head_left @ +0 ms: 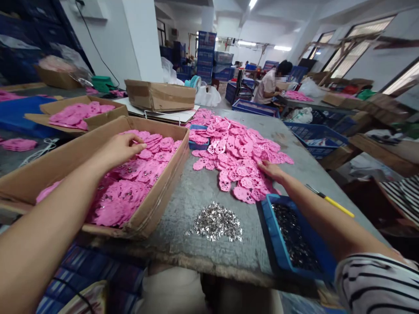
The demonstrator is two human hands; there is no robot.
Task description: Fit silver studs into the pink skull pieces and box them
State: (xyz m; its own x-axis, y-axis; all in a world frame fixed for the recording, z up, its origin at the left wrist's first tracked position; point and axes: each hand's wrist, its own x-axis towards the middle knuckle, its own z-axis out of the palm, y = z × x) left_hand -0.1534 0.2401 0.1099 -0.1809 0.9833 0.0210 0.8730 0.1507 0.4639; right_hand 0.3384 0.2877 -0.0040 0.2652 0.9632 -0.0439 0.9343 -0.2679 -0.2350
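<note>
I stand at a grey, worn table [209, 192] in a workshop, both bare arms reaching forward. My left hand [122, 146] rests inside a long, shallow brown cardboard box [157, 198] on the left part of the table, fingers curled and fingertips pressing down on the flat pink cut-out plastic pieces stacked inside [131, 187]. I cannot tell whether it grips one piece or only touches the stack.

My right hand [270, 169] lies to the right of that box, fingers loosely spread, flat on the near edge of a wide loose heap of the same pink pieces [238, 152] spread across the table. It does not appear to pinch anything.

Nearer to me than the box, a small mound of shiny silver metal bits [216, 224] sits on the bare table. Right of that mound, a blue plastic tray [278, 244] holds more dark, small metal parts. A yellow-handled tool [330, 201] lies farther right.

Judging from this, I am moving pieces between heap and box: one hand settling the stack, the other picking from the heap. The next move would call for singling out one thin piece from the overlapping heap without dragging its neighbours.

Beyond the box, another person [270, 85] sits at a far table.
</note>
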